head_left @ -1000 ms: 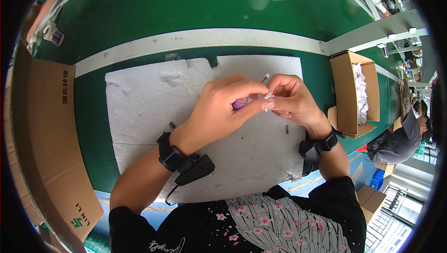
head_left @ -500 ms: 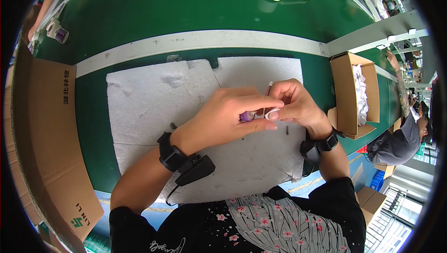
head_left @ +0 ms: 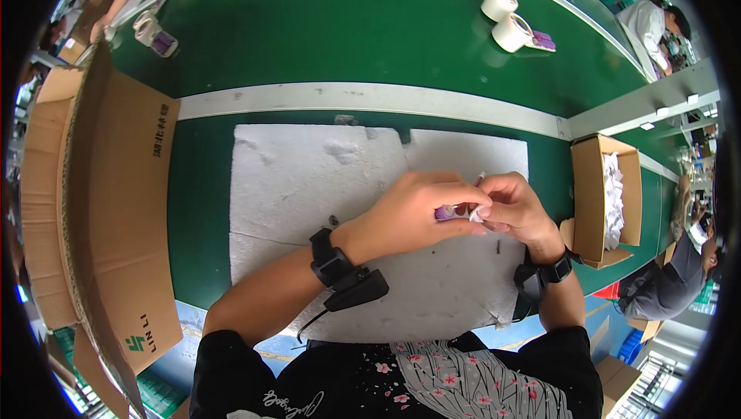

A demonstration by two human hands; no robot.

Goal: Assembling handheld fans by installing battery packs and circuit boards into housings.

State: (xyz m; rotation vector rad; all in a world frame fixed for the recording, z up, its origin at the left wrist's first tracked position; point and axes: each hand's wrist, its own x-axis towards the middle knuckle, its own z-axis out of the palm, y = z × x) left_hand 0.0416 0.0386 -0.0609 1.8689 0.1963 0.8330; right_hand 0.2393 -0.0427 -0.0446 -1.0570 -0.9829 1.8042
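A small purple cylindrical piece with a metallic-looking end [head_left: 444,213] shows between the thumb and fingers of my left hand [head_left: 417,214], which is closed around it over the foam sheet. My right hand [head_left: 515,209] meets it on the right and pinches a small white scrap [head_left: 476,214] against the piece's end. A thin reddish lead with a pale tip [head_left: 481,178] sticks up between the two hands. Most of the purple piece is hidden by my left fingers.
Under my hands lies a white foam sheet [head_left: 309,180] on the green table. At right stands an open carton [head_left: 588,203] holding white scraps [head_left: 613,195]; at left, a large cardboard box [head_left: 127,211]. Beyond a pale rail [head_left: 370,99], white rolls [head_left: 511,33] with purple parts rest on green.
The view has shifted, so the scene sits lower and further right, with more of the far surface showing. My hands keep the same close hold on the purple piece and white scrap.
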